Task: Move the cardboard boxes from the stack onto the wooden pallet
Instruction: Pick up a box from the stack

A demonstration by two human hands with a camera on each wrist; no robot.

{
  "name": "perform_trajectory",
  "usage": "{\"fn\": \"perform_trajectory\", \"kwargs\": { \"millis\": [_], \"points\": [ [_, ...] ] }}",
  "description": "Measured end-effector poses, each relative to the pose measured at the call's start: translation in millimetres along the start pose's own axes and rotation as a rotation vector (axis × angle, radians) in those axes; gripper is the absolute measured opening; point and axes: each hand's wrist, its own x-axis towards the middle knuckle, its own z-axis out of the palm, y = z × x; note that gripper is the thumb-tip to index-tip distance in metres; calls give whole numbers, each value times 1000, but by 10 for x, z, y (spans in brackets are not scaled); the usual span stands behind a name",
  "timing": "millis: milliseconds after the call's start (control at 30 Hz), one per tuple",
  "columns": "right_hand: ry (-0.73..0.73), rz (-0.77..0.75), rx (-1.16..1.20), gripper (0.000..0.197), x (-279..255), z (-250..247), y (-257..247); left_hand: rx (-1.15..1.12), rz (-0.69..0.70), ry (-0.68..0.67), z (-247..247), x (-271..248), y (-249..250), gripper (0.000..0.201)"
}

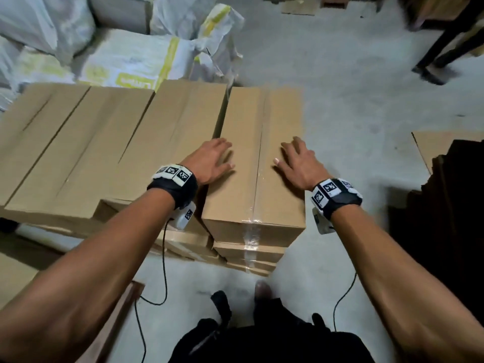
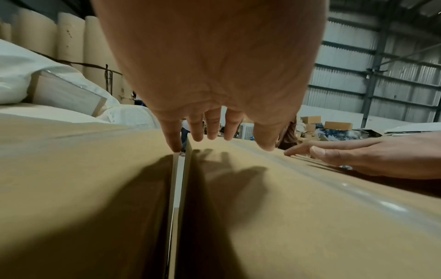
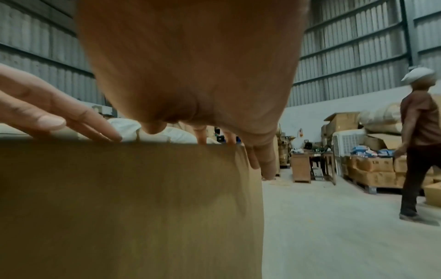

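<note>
White and yellow woven sacks (image 1: 136,58) are lying in the upper left of the head frame, behind the stack. A row of cardboard boxes (image 1: 86,142) is filling the left and centre, lying side by side at top level, with more boxes stacked beneath.

Left hand (image 1: 210,161) is reaching in at frame centre, fingers straight and spread, holding nothing. In the left wrist view its fingers (image 2: 173,136) are pointing down at the narrow gap between two boxes, little finger at the gap's edge; can't tell whether the others are touching cardboard.

The rightmost top box (image 1: 262,163), clear tape running along its centre seam, is sitting just right of centre, a thin gap separating it from its neighbour.

Right hand (image 1: 297,163) is over that box's right half, fingers extended and loosely spread, gripping nothing. In the right wrist view its fingertips (image 3: 264,166) are hanging past the box's right edge, over its side face.

A flat cardboard sheet (image 1: 432,145) is lying at the right edge on the concrete floor (image 1: 353,106). Another person (image 3: 417,143) is walking at the far right of the right wrist view.
</note>
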Motion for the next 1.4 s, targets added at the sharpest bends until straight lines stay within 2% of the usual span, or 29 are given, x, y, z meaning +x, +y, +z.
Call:
{"fn": "perform_trajectory", "kwargs": {
  "millis": [100, 233, 467, 667, 800, 933, 1100, 1233, 1400],
  "points": [
    [-7, 37, 53, 69, 154, 212, 67, -7, -3, -24, 119, 193, -42, 77],
    [106, 37, 114, 55, 144, 366, 138, -29, 30, -17, 306, 373, -58, 84],
    [168, 7, 234, 49, 16, 315, 494, -52, 53, -27, 393, 628, 193, 78],
    [194, -15, 309, 47, -41, 248, 589, -68, 59, -6, 465, 765, 341, 75],
    [189, -4, 345, 47, -36, 215, 647, -71, 106, 100, 506, 741, 425, 70],
    [191, -6, 409, 44, 38, 131, 697, -154, 79, 165, 554, 710, 493, 68],
    [182, -8, 494, 53, -1, 128, 694, -199, 78, 211, 575, 692, 492, 70],
    [171, -5, 484, 59, -190, 59, 596, -216, 56, 218, 598, 494, 515, 71],
    [207, -31, 450, 63, -657, -62, 450, -236, 66, 292, 573, 6, 740, 70]
  ]
}}
